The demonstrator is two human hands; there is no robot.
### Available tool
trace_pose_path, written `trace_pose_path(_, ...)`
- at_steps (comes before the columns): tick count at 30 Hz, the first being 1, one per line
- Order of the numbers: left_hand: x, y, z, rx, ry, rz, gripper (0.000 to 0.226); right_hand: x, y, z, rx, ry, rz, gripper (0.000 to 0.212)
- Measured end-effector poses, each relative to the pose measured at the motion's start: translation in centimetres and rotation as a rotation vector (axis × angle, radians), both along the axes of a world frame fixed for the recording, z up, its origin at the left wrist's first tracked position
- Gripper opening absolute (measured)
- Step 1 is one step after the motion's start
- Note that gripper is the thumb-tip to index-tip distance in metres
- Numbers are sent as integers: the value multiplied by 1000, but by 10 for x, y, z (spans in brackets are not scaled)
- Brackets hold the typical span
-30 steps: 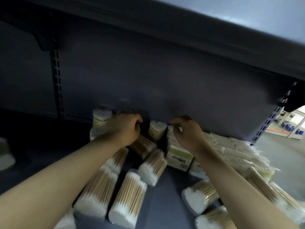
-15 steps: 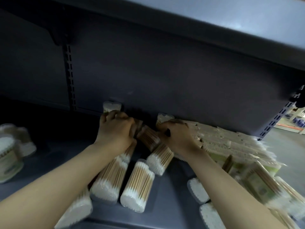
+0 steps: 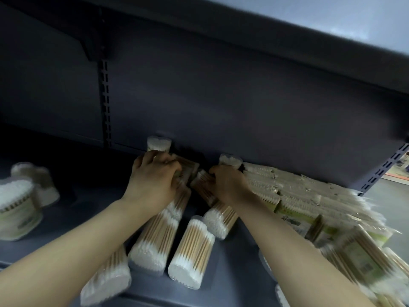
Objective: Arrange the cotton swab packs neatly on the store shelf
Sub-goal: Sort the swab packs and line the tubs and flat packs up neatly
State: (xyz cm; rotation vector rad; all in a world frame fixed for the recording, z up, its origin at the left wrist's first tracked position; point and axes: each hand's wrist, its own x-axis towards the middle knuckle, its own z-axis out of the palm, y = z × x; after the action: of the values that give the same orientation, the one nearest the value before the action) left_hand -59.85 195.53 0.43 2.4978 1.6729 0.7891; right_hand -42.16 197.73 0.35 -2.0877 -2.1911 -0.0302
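Wooden-stick swab packs: left hand (image 3: 155, 180) grips one (image 3: 184, 168), right hand (image 3: 228, 185) another (image 3: 202, 181), probably squaring up the back row.

View: single head-worn wide-angle camera | Facing: forward and down into a shelf bay (image 3: 66, 209), tilted | Range: close, forearms entering from the bottom edge | Frame: back panel (image 3: 221, 107) centre, upper shelf underside (image 3: 287, 25) above | Overlap: none.
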Motion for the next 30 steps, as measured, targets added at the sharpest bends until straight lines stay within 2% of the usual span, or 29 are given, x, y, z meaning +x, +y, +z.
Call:
trace_pose_path(3, 0, 0, 0, 4, -21, 2, 39, -1, 0, 0, -2, 60, -11, 28)
trace_pose_path(7, 1, -2, 3, 0, -31, 14, 46, -1, -3, 4, 68, 88, 8, 31)
trace_pose_path(9, 1, -2, 1, 10, -26, 15, 38, 2, -3, 5, 109, 80, 16, 30)
trace_pose_path(14, 8, 2, -2, 22, 9, 16, 41, 9, -2, 2, 225, 121, 78, 20)
trace_pose_path(21, 17, 3, -6, 70, -50, 21, 43, 13, -18, 20, 304, 446, 155, 20)
trace_pose_path(24, 21, 6, -8, 13, 12, 16, 66, 14, -24, 29, 303, 550, 132, 20)
trace_pose_path(26, 22, 5, -3, 5, -13, -20, 80, 16, -26, 33, 283, 598, 109, 21)
trace_pose_path(30, 23, 3, 3, 86, -78, -103, 73, 20, -27, 35, 224, 691, 88, 16)
